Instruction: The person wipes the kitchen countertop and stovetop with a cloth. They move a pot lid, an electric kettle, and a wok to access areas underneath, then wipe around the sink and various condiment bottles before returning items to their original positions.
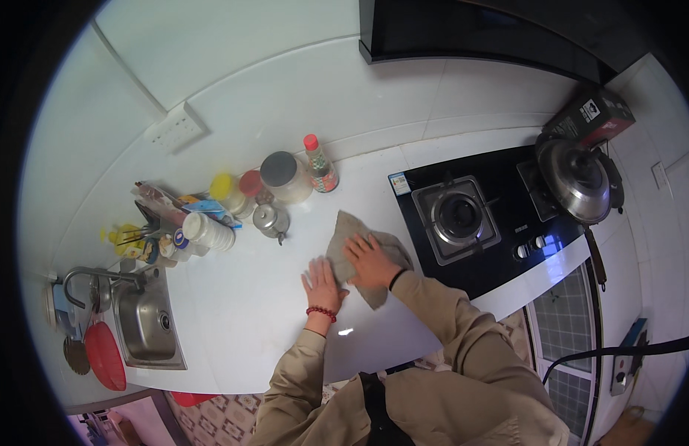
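A grey-brown cloth (340,240) lies spread and wrinkled on the white countertop (238,318), just left of the gas hob (492,212). My right hand (372,261) rests flat on top of the cloth with its fingers spread. At the cloth's left edge, my left hand (325,287) lies palm down with fingers apart, its thumb close to the right thumb. Whether the left hand touches the cloth is hard to tell. A red bead bracelet (322,313) circles the left wrist. The middle of the cloth is hidden beneath the right hand.
Along the wall stand a red-capped sauce bottle (323,170), a dark-lidded jar (286,181), a small metal pot (271,222) and a white ribbed container (209,231). A steel sink (146,329) is at left. A lidded wok (581,181) sits on the right burner, its handle past the hob's front edge.
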{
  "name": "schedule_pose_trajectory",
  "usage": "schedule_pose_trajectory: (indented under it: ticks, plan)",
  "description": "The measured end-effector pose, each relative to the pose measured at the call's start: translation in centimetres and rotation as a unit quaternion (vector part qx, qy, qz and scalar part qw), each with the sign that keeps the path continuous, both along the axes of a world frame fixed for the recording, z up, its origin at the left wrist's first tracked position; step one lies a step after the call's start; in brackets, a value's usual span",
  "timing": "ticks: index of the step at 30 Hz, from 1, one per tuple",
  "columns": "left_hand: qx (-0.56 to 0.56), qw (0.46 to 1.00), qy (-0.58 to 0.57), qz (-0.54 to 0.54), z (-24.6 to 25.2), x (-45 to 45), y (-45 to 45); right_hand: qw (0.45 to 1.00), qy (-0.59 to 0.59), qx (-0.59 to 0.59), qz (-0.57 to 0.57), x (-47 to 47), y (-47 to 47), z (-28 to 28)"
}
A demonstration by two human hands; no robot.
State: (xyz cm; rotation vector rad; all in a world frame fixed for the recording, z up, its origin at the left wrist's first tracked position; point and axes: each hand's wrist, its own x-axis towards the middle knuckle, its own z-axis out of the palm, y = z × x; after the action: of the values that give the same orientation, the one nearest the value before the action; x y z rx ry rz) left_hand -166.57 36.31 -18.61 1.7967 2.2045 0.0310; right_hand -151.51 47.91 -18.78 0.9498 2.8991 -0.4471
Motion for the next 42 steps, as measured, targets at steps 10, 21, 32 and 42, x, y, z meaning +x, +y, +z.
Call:
schedule_pose_trajectory:
  ticks: [10, 21, 32, 42]
  plan:
    - [-0.212, 0.973, 0.070, 0.052, 0.9, -1.1, 0.8, 0.979, -0.113, 0.001, -0.170, -2.4, 14.5, 1.1]
    - [-0.213, 0.972, 0.083, 0.054, -0.2, -1.0, 1.3, 0.991, -0.089, 0.010, -0.099, -2.9, 15.8, 0.4]
    - [-0.195, 0.977, 0.080, 0.042, -0.8, -1.4, 0.6, 0.917, -0.116, -0.013, -0.380, -0.5, 25.4, 0.7]
    - [0.071, 0.994, -0.074, -0.028, 2.5, 0.2, 7.6, 0.988, 0.065, 0.075, -0.115, -3.5, 12.3, -2.8]
